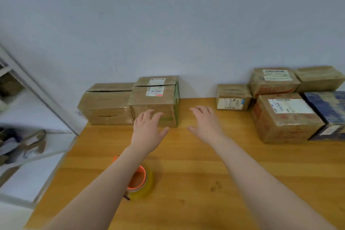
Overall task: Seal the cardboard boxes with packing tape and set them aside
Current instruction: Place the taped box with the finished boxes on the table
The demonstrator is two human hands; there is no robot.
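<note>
Head view, starting at the lower left of the frame: a white shelf (28, 110) holds blurred odds and ends. Right of it a wooden table (186, 173) runs along a pale wall. At the table's far edge, left of centre, two cardboard boxes sit side by side, touching. One is a plain box (106, 104) with a dark gap between its top flaps, the other a labelled box (155, 101) with white stickers on top.

Low in the frame a tape roll (143, 183) with an orange core lies on the table, partly hidden by the left forearm. The left hand (147, 130) is at the labelled box's front face, grip apart and empty; I cannot tell whether it touches the box. The right hand (205, 125) is just right of that box, above bare table, with its grip apart too and holding nothing.

Well apart, at the right, a small box (233, 97) stands by the wall. Beside it is a red-printed box (285, 121) with two more behind it, and a blue box (328, 114) sits at the frame's edge.
</note>
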